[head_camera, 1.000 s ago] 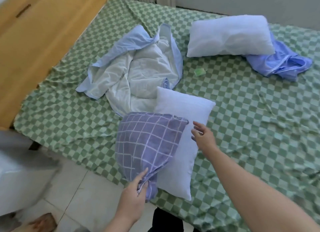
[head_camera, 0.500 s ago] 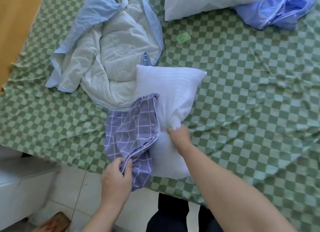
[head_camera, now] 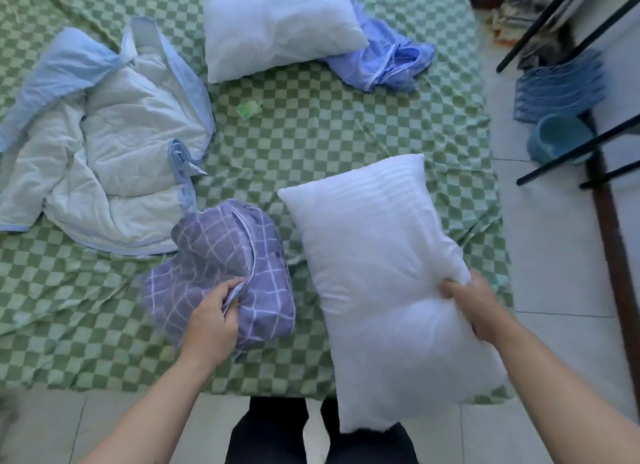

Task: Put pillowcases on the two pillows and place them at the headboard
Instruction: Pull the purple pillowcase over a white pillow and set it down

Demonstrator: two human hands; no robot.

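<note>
A bare white pillow [head_camera: 377, 266] hangs over the near edge of the bed, and my right hand [head_camera: 474, 301] grips its right side. Left of it lies a crumpled purple checked pillowcase [head_camera: 221, 255]; my left hand [head_camera: 211, 321] pinches its white-edged opening. A second bare white pillow [head_camera: 277, 27] lies at the far side of the bed, with a blue pillowcase [head_camera: 388, 61] bunched against its right end.
The bed wears a green checked sheet [head_camera: 329, 127]. A rumpled white and light-blue quilt [head_camera: 114, 145] covers its left part, and a small green packet [head_camera: 248, 109] lies mid-bed. Right of the bed stand a black metal frame [head_camera: 568, 158], a blue basket [head_camera: 557, 86] and a blue basin [head_camera: 554, 141].
My right hand has pulled the white pillow to the right, off the purple pillowcase. My left hand keeps its hold on the pillowcase. The view has swung right.
</note>
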